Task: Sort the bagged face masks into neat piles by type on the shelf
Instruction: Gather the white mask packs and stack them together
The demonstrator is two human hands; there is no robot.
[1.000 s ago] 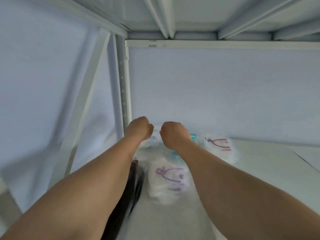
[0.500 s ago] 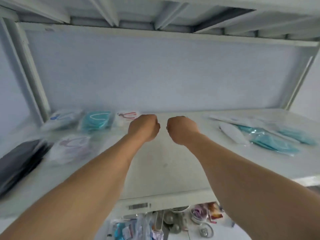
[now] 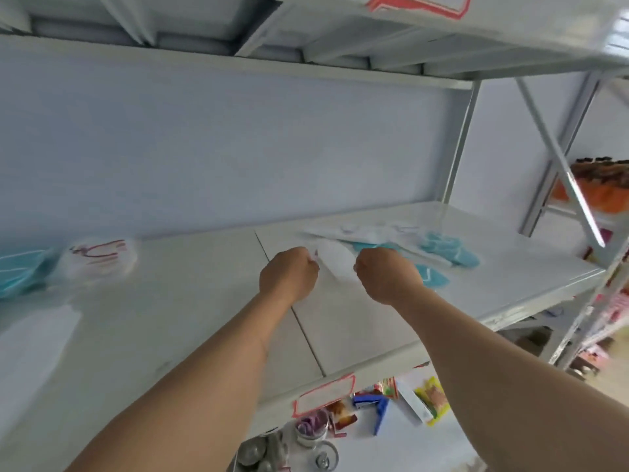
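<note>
Where the white metal shelf [image 3: 211,321] runs smooth and glossy under our arms, we see crinkly clear bags lying on it: a white bagged mask [image 3: 335,258] just beyond our knuckles, flat teal bagged masks [image 3: 449,248] spread behind and to the right of it, and at the shelf's left end a rounded white mask with red straps [image 3: 98,258] beside a blurred teal one [image 3: 20,272]. Compared with half a second ago, the view has swung right, so the scattered teal bags now sit directly past our hands instead of off at the far end, and the sorted piles have slid to the left edge. Our left hand [image 3: 288,275] and right hand [image 3: 386,275] are curled into loose fists flanking the white bag; the left knuckles seem to touch its edge, though we cannot tell whether either hand grips it.
</note>
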